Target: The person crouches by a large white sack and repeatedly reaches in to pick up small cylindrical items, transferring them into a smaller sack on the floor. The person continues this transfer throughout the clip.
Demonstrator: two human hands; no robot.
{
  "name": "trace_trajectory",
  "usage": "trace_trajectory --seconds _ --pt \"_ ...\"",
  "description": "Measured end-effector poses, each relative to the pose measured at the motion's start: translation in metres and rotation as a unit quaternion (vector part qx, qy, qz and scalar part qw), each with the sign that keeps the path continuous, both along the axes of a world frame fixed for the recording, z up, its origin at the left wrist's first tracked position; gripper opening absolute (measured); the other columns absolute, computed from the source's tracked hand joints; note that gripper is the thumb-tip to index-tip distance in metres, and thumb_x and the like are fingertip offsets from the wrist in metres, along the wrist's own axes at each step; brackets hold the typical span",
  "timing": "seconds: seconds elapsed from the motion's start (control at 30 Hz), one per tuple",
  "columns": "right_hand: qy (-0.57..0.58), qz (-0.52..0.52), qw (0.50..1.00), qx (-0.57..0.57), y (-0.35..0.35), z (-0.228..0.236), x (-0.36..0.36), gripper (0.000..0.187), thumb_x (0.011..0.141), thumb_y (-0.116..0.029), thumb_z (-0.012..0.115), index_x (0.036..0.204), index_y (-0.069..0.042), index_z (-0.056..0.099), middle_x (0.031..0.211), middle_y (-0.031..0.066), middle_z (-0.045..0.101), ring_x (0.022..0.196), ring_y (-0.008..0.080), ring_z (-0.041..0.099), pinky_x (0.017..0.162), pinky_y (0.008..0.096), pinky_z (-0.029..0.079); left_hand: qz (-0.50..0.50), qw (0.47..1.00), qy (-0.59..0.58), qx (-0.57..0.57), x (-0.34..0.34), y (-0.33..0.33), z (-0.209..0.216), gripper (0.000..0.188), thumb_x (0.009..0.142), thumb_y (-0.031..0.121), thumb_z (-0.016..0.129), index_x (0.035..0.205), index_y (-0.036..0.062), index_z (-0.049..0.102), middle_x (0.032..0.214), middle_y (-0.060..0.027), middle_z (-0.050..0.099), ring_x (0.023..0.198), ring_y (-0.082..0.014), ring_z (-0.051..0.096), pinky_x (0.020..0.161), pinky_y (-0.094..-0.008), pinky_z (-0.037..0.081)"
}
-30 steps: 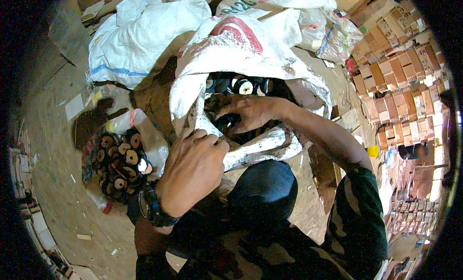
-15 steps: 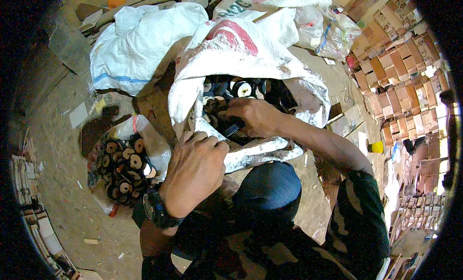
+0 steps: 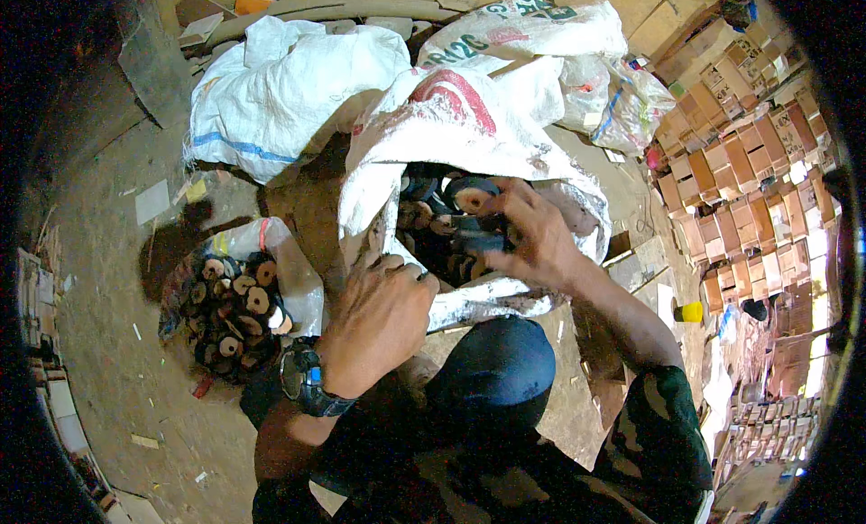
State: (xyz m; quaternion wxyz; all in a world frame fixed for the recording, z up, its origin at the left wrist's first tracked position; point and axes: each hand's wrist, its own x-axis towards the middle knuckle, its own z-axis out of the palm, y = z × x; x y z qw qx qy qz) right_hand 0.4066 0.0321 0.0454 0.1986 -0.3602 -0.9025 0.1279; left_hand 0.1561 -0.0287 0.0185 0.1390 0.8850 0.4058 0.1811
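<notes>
A white woven sack [image 3: 406, 127] with a red mark lies with its mouth open in front of me. Many dark round discs with centre holes fill it. My left hand [image 3: 383, 312], a watch [image 3: 307, 378] on its wrist, is closed on the near left part of the sack's rim. Inside the mouth, my right hand [image 3: 541, 240] has its fingers at the right edge of a brown-faced disc [image 3: 471, 197]. The hand is slightly blurred, and its palm side is partly hidden. Dark fabric [image 3: 501, 366], seemingly over my knee, is just below the mouth.
To the left, a clear plastic bag [image 3: 298, 271] holds more discs. Another white sack [image 3: 289, 100] with a blue stripe lies at the far left, with a printed sack [image 3: 541, 28] and plastic bags [image 3: 618, 100] behind. Stacked brown boxes [image 3: 740, 177] line the right.
My right hand has risen from deeper in the sack and shifted right, now at a brown-faced disc near the mouth. My left hand stays on the rim. The view has shifted slightly.
</notes>
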Motion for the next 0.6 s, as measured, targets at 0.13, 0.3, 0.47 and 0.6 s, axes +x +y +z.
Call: trace_trajectory --seconds 0.13,0.3,0.47,0.6 --pt "-0.020 -0.184 0.970 -0.157 0.010 -0.001 0.008 0.051 0.080 -0.025 0.075 0.121 -0.005 0.054 0.112 0.0212 0.064 0.104 0.0369 0.064 0.088 0.0425 0.053 -0.005 1.000 -0.016 0.004 0.000 -0.001 -0.001 0.012 0.074 0.012 0.063 0.082 0.0032 0.066 0.083 -0.0134 0.064 0.088 -0.0317 0.062 0.085 -0.0446 0.048" --pt "0.067 -0.143 0.955 -0.249 0.040 -0.031 -0.002 0.054 0.080 -0.022 0.078 0.123 0.002 0.055 0.111 0.0179 0.068 0.102 0.0268 0.066 0.087 0.0381 0.052 -0.010 1.000 0.006 -0.008 0.001 0.002 -0.002 0.013 0.073 0.012 0.063 0.082 0.0031 0.066 0.084 -0.0131 0.064 0.089 -0.0314 0.062 0.086 -0.0444 0.048" --pt "0.004 -0.137 0.883 -0.450 0.069 -0.058 -0.017 0.048 0.077 -0.031 0.079 0.109 0.003 0.069 0.099 0.0089 0.071 0.092 0.0170 0.060 0.084 0.0321 0.047 -0.015 1.000 -0.021 0.012 0.001 0.002 -0.003 0.011 0.076 0.008 0.061 0.082 0.0031 0.068 0.082 -0.0154 0.066 0.086 -0.0319 0.064 0.081 -0.0437 0.049" --pt "-0.075 -0.104 0.887 -0.444 0.075 -0.063 -0.029 0.054 0.075 -0.037 0.080 0.111 0.002 0.069 0.099 0.0106 0.071 0.091 0.0185 0.060 0.083 0.0332 0.047 -0.017 0.999 -0.034 0.029 0.000 0.002 -0.005 0.009 0.078 0.007 0.060 0.080 0.0037 0.068 0.079 -0.0163 0.066 0.082 -0.0326 0.066 0.077 -0.0434 0.050"
